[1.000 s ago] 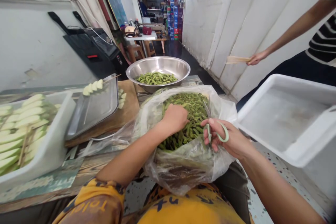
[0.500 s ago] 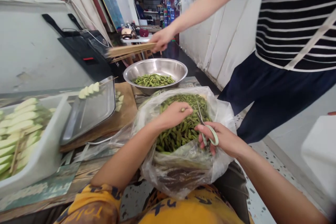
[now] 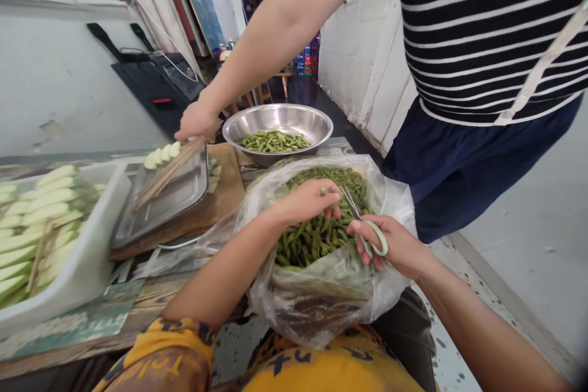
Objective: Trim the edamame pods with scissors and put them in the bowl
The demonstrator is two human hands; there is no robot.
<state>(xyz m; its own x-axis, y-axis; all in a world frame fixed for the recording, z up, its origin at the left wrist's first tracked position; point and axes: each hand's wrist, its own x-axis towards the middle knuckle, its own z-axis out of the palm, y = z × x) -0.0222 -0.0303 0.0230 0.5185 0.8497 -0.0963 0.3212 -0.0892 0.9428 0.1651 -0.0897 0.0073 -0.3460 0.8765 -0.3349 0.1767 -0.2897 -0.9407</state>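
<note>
My left hand is closed on a green edamame pod, held above the open plastic bag. In my right hand is a pair of scissors with pale green handles. Their blades point up and left, close to the fingers of my left hand. Many edamame pods fill the bag, which sits in front of my body. Behind it stands a steel bowl with more pods at its bottom.
A co-worker's hand holds a bundle of wooden skewers over a metal tray on a wooden board. Skewered pale slices lie there. A white bin of sliced vegetables stands at left.
The co-worker's arm has reached left and down, bringing the skewers onto the tray. The scissors' blades now look nearer together and closer to my left hand.
</note>
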